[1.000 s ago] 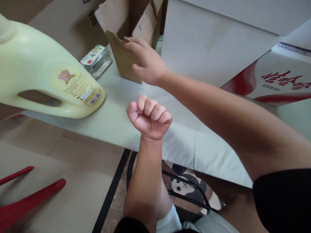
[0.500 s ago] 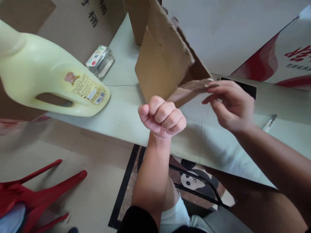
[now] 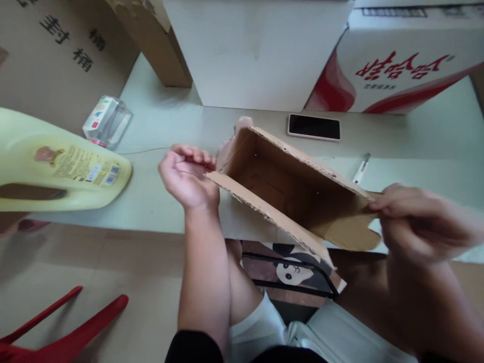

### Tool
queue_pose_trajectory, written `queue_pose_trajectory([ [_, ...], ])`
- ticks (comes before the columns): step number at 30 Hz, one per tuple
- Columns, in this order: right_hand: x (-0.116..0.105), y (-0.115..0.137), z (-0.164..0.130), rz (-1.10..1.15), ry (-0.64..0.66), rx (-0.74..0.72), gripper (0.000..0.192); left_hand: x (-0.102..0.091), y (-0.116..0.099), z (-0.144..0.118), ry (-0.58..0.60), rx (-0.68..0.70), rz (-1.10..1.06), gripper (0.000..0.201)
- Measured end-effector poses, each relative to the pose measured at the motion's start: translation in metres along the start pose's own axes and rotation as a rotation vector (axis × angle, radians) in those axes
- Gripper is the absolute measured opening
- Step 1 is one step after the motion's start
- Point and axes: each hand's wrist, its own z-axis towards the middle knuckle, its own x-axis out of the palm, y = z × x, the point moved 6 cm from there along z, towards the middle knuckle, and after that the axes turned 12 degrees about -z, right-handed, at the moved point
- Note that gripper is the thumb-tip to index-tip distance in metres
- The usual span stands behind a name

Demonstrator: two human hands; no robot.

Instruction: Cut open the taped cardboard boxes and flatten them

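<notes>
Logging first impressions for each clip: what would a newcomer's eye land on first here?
The open brown cardboard box, held tilted over the table's near edge, with the left hand at one end and the blurred right hand gripping a flap at the other. Next, the big pale yellow jug lying on its side at far left, and the red-and-white carton at the back right, with a dark phone lying before it.

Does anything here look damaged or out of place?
Yes. The small cardboard box held between the left hand and right hand has ragged, torn edges along its open top. The yellow jug lies on its side at the table edge.
</notes>
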Motion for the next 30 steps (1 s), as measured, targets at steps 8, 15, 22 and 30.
queue_pose_trajectory([
  [8,-0.011,-0.009,-0.031,-0.077,-0.021,0.0,0.021,0.041,0.04,-0.028,0.267,0.064,0.345,0.051],
  [15,0.006,-0.045,-0.047,0.048,-0.05,-0.057,0.064,0.06,0.057,-0.044,0.39,0.197,0.357,0.04],
  [22,-0.008,-0.048,-0.057,-0.18,-0.187,-0.056,0.052,0.052,0.075,-0.043,0.36,0.174,0.542,0.042],
  [30,0.015,-0.06,-0.056,0.067,0.164,0.096,0.039,0.046,0.08,-0.043,0.412,0.196,0.636,0.041],
])
